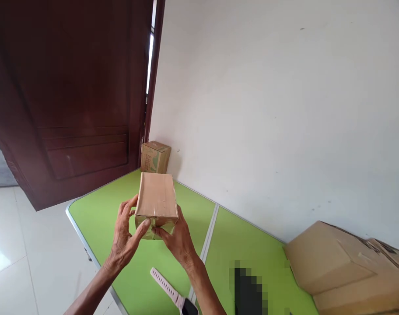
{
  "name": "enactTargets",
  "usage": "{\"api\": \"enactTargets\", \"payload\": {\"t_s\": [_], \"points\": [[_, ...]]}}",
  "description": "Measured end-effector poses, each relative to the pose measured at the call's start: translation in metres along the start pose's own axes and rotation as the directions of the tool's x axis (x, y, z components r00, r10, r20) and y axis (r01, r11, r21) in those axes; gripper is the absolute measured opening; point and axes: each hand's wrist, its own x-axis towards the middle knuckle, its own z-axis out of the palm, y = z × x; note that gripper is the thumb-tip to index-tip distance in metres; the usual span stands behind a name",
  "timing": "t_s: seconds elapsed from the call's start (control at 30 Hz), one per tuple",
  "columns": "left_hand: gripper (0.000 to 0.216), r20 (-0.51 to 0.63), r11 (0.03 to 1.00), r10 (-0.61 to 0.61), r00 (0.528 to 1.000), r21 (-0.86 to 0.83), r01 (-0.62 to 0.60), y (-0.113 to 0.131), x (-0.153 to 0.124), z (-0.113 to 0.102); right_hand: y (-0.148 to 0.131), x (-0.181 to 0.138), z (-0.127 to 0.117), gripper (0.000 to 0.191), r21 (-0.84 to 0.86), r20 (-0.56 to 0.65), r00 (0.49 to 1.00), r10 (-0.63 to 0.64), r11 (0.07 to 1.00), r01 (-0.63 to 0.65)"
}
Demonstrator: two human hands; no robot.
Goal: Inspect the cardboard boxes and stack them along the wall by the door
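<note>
A small brown cardboard box (pixel 156 194) is held between my two hands over the left part of the green table. My left hand (pixel 124 234) grips its left side, with the thumb on the near face. On the right side, my right hand (pixel 178 238) closes round it, its thumb also pressed on the near face. Shiny clear tape shows on that near face. Below the box, a smartwatch (pixel 168 286) with a pale pink strap and dark screen lies on the table, beside my right forearm.
The green folding table (pixel 97 210) has a pale metal edge and a centre seam. A printed carton (pixel 154 157) stands at its far corner by the dark red door (pixel 88 87). A large cardboard box (pixel 344 262) sits at the right against the white wall. A pixelated dark shape (pixel 248 291) is at the bottom.
</note>
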Motion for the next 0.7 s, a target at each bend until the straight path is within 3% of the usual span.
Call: {"api": "enactTargets", "payload": {"t_s": [0.07, 0.17, 0.33, 0.43, 0.53, 0.6, 0.7], "points": [[0.062, -0.024, 0.998, 0.014, 1.0, 0.059, -0.012, -0.02, 0.015, 0.0, 0.015, 0.026, 0.009, 0.062, 0.089, 0.087, 0.996, 0.01, 0.996, -0.018], [0.062, -0.027, 0.992, 0.018, 0.999, 0.127, -0.014, -0.05, 0.024, 0.003, 0.039, 0.047, 0.02, 0.057, 0.128, 0.146, 0.989, 0.031, 0.991, -0.05], [0.057, 0.085, 0.992, -0.041, 0.996, 0.126, 0.03, -0.081, 0.019, 0.0, 0.069, 0.052, 0.008, 0.061, 0.149, 0.236, 0.962, 0.136, 0.973, -0.174], [0.068, 0.058, 0.988, -0.113, 0.992, 0.109, 0.106, -0.097, 0.033, -0.008, 0.077, 0.03, 0.003, 0.094, 0.085, 0.176, 0.966, 0.189, 0.975, -0.207], [0.098, 0.058, 0.975, -0.224, 0.973, 0.029, 0.222, -0.121, 0.059, -0.014, 0.081, -0.011, 0.02, 0.124, -0.059, -0.035, 0.965, 0.261, 0.963, -0.263], [0.112, 0.137, 0.953, -0.294, 0.946, -0.031, 0.3, -0.138, 0.075, -0.015, 0.081, -0.039, 0.043, 0.125, -0.122, -0.096, 0.953, 0.288, 0.947, -0.299], [0.111, 0.269, 0.928, -0.33, 0.905, -0.08, 0.363, -0.154, 0.086, -0.01, 0.085, -0.06, 0.08, 0.121, -0.2, -0.099, 0.964, 0.247, 0.944, -0.262]]}}
